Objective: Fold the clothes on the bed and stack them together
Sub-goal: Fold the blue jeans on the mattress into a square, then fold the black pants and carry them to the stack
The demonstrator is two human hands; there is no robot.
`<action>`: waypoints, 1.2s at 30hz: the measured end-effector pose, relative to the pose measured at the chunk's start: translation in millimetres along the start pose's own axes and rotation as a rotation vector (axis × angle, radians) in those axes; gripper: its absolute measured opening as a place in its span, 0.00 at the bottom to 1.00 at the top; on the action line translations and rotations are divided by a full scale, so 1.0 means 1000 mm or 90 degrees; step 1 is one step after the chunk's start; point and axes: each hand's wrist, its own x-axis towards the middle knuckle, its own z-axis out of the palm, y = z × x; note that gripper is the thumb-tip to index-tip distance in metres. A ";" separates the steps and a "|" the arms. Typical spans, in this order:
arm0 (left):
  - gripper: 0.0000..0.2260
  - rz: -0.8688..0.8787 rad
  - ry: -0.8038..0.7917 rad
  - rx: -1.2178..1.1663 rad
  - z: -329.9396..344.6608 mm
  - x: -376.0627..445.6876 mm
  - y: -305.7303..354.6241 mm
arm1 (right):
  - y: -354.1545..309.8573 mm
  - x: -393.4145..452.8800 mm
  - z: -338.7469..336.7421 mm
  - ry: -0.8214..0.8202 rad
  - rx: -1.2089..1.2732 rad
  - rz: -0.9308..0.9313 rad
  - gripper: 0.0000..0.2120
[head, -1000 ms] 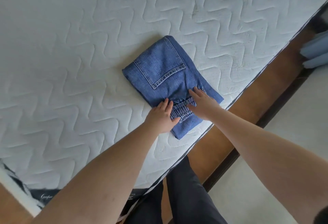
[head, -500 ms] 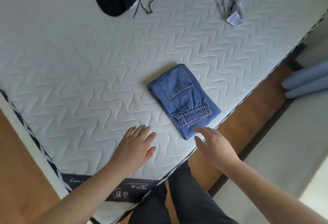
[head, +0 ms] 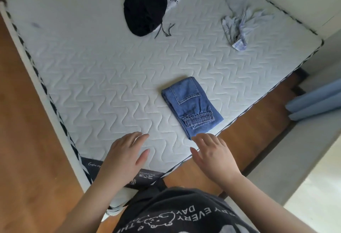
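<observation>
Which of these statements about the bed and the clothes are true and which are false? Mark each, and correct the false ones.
1. The jeans lie folded near the mattress edge. True.
2. The right hand grips the jeans. False: it is open and holds nothing, its fingertips just short of the jeans' near corner.
3. The black garment lies unfolded at the far side. True.
4. The light blue shirt is stacked on the jeans. False: it lies crumpled, apart, at the far right.
5. The left hand holds the black garment. False: it is open and holds nothing.

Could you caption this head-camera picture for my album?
Folded jeans done, both hands open; black and pale garments await.
</observation>
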 end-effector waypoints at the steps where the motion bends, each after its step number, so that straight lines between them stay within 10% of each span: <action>1: 0.22 -0.014 0.009 0.002 -0.003 -0.003 0.004 | 0.001 -0.004 -0.002 0.003 0.000 -0.002 0.18; 20: 0.20 -0.055 0.044 0.138 -0.034 -0.068 0.089 | 0.010 -0.057 -0.039 0.040 0.056 -0.103 0.18; 36: 0.24 -0.369 0.042 0.168 -0.044 -0.268 -0.037 | -0.213 -0.027 0.001 -0.030 0.031 -0.427 0.18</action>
